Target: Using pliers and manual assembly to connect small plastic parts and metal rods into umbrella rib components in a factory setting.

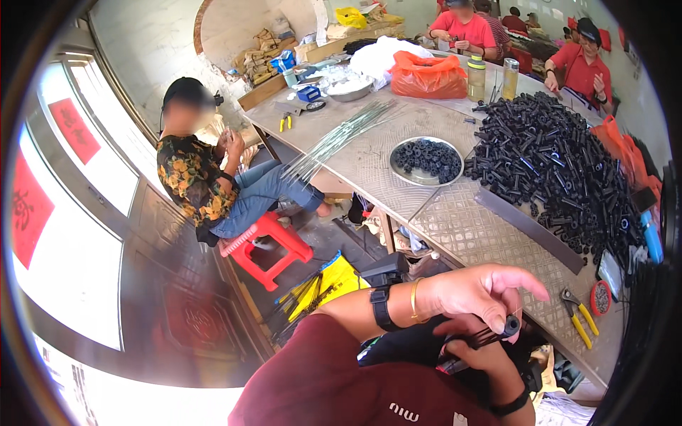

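My left hand (pixel 477 291), with a gold bracelet and a black strap at the wrist, is at the table's near edge. Its index finger points out, while thumb and other fingers close on a small black tubular part (pixel 511 326). A fine wire or thread seems to rise beside that part. Just below, my right hand (pixel 490 356) is closed around several thin black rods (pixel 484 338), which run toward the tubular part. Part of the right hand's fingers lies in shadow. A big heap of black tubular parts (pixel 547 156) covers the table's right side.
Yellow-handled cutters (pixel 582 323) and a red dish (pixel 601 297) of small bits lie near my hands. A dark flat bar (pixel 529 231) borders the heap. Beyond sit a metal plate (pixel 399 176) of black rings and thin wires (pixel 341 138). A co-worker (pixel 195 163) sits on a red stool (pixel 266 245).
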Demonstrator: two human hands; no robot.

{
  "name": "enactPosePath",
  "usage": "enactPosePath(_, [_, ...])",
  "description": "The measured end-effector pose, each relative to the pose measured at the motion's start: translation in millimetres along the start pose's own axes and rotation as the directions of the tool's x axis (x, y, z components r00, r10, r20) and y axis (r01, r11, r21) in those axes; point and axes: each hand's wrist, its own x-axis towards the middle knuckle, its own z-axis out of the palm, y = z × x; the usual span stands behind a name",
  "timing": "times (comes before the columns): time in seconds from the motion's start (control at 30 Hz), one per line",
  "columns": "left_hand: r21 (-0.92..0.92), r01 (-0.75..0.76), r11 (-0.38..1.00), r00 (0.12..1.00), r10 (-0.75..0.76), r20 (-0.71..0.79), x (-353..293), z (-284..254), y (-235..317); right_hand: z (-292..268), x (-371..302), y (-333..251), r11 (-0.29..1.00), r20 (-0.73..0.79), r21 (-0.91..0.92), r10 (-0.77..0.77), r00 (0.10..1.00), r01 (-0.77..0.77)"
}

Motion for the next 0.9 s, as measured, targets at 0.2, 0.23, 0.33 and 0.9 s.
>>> enactPosePath(0.2, [0.094, -0.112, 0.989, 0.955, 0.134, -0.265, 1, -7, -12, -5, 15, 9, 0.996, -0.404, 0.019, 0.092, 0.91, -0.092])
enactPosePath(0.23, [0.119, -0.165, 0.979, 0.921, 0.196, -0.337, -1, -10, -14, -10, 25, 9, 0.998, -0.432, 0.013, 0.055, 0.9, -0.055])
enactPosePath(0.33, [0.209, -0.114, 0.971, 0.899, 0.19, -0.394, -17, -12, -7, -11, 32, 16, 0.991, -0.387, -0.077, 0.071, 0.919, -0.109])
enactPosePath(0.9, [0.516, -0.177, 0.838, 0.944, 0.293, -0.152, -20, -20, -20, 4, 29, 17, 0.98, -0.405, -0.029, 0.168, 0.899, -0.197])
